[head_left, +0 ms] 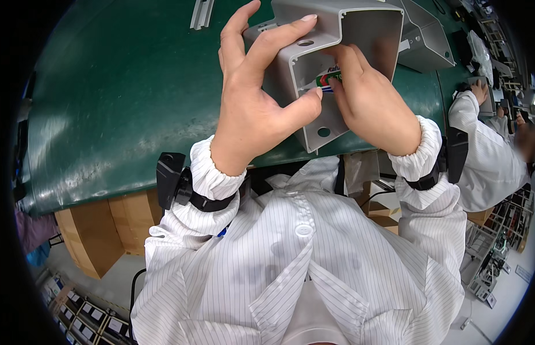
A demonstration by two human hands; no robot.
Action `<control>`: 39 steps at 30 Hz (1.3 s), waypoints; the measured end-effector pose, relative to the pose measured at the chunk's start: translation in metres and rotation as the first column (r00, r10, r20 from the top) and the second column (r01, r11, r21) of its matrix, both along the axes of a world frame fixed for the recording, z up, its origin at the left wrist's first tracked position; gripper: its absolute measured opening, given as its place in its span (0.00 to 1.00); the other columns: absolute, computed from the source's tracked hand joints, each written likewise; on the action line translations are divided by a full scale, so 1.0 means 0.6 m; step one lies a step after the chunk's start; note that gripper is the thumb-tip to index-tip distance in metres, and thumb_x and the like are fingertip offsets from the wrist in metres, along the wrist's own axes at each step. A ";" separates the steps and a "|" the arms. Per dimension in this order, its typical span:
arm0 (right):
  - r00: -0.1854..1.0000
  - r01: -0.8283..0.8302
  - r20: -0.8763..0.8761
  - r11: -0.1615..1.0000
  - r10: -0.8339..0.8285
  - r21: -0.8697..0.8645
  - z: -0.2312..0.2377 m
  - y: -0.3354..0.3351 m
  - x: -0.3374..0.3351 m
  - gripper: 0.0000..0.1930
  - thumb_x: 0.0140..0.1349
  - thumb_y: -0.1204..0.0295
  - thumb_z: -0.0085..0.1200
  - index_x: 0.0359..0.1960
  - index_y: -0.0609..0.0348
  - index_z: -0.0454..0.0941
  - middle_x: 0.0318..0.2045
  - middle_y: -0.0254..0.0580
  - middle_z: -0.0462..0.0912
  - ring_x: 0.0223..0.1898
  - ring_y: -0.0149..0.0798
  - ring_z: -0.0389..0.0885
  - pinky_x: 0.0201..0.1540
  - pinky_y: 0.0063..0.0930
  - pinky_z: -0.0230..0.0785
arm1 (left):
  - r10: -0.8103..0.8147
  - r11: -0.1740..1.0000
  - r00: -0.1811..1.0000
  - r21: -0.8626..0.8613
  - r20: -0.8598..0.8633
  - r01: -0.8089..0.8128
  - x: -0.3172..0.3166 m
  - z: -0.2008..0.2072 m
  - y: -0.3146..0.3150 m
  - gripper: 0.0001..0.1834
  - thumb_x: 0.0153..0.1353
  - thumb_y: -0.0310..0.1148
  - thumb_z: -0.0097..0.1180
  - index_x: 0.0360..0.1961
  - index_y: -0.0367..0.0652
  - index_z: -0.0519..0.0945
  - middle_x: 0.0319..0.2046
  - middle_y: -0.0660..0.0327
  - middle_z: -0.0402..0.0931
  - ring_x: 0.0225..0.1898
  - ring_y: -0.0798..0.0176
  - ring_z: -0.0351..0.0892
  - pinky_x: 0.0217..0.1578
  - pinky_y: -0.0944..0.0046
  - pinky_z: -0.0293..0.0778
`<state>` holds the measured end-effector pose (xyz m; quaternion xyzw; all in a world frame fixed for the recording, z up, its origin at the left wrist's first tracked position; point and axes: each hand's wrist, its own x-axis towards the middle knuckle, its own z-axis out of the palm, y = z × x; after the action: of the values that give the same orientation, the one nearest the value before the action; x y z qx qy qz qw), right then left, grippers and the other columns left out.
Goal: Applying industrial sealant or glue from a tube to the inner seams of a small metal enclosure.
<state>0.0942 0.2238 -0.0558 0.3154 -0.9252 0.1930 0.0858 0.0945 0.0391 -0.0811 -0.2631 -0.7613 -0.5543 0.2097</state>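
Observation:
A grey, angular metal housing (378, 31) sits on the green bench with its open side toward me. My left hand (250, 92) steadies it from the left: the index finger lies along its upper face and the thumb crosses the rim of the opening. Another finger is raised off the metal. Inside the opening, my right hand (371, 100) grips a small white, green and red squeeze tube (329, 79). The tube's pale nozzle points left toward the inner wall, close to my left thumb. My right fingers hide part of the tube.
A second grey housing (425, 37) stands just behind to the right, and a short metal rail (202, 12) lies at the far edge of the green bench (123, 103). A co-worker in a white striped sleeve (489, 155) works at right. Cardboard boxes (92, 236) stand below the bench.

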 end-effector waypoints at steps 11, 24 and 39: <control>0.994 0.051 0.102 0.998 -0.048 -0.021 0.027 -0.004 -0.012 0.10 0.51 0.75 0.56 0.30 0.70 0.71 0.27 0.58 0.76 0.29 0.57 0.77 0.31 0.41 0.71 | 0.007 1.000 1.000 0.001 -0.014 -0.007 0.002 0.002 0.002 0.35 0.39 0.32 0.60 0.55 0.48 0.71 0.60 0.50 0.50 0.60 0.56 0.58 0.51 0.60 0.67; 0.977 0.078 0.186 0.987 -0.104 0.143 0.031 -0.015 -0.019 0.16 0.48 0.63 0.60 0.20 0.69 0.78 0.16 0.54 0.77 0.21 0.53 0.78 0.27 0.37 0.73 | -0.020 0.999 0.997 0.038 0.068 0.017 0.004 0.006 0.001 0.35 0.40 0.32 0.60 0.55 0.47 0.70 0.60 0.51 0.50 0.56 0.57 0.65 0.45 0.62 0.72; 0.990 0.077 0.099 0.981 -0.096 0.181 0.019 -0.021 -0.027 0.15 0.50 0.62 0.57 0.20 0.65 0.80 0.15 0.53 0.77 0.20 0.52 0.78 0.25 0.36 0.73 | -0.050 0.994 0.971 0.102 0.232 0.027 0.001 -0.022 -0.002 0.42 0.44 0.34 0.57 0.62 0.48 0.53 0.47 0.54 0.65 0.46 0.61 0.70 0.47 0.63 0.67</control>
<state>0.0778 0.2112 -0.0447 0.2704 -0.9547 0.1231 0.0160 0.0950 0.0381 -0.0942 -0.2001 -0.7473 -0.6221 0.1204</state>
